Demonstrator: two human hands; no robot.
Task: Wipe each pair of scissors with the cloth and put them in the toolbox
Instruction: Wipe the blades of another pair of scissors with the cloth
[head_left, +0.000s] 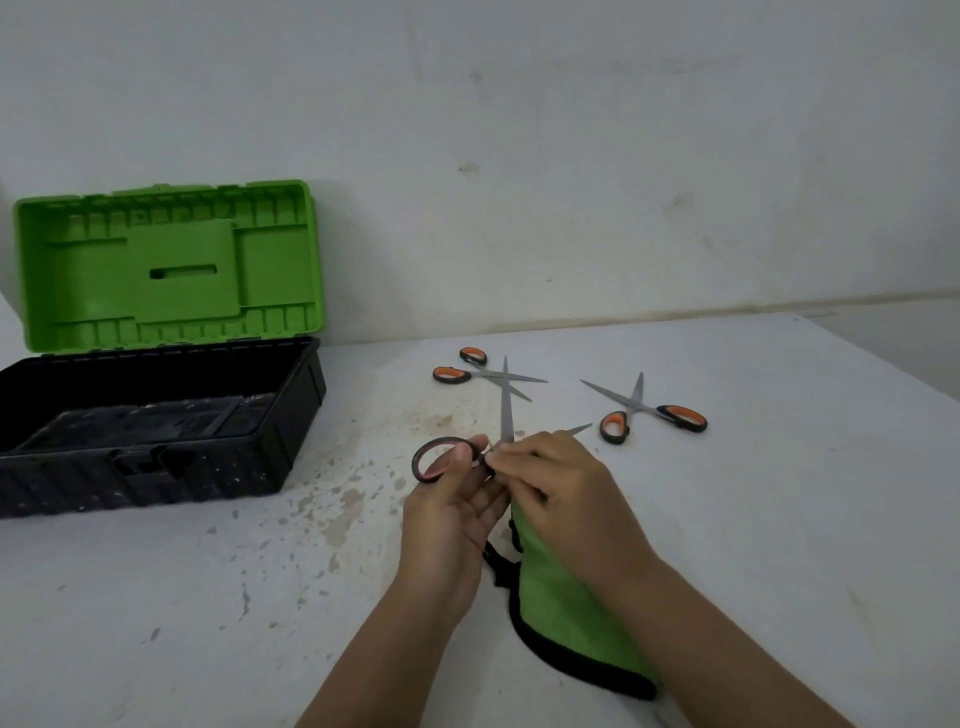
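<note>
White stained table, bare wall behind. Left hand pinching handle loop of open scissors, blades splayed, pointing away from me. Right hand curled around green cloth, pinching it at blade pivot. Tip: slide cloth from pivot out to tip, spine side, fingers off edge. Two more pairs waiting further back. Toolbox open on left, nothing clean in it yet, I think.

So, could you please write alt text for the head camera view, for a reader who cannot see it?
Two bare hands hold an open pair of scissors over a green cloth on a stained white table: the left hand grips a handle, the right hand pinches near the pivot. Two orange-handled pairs lie behind; an open toolbox sits left.
</note>
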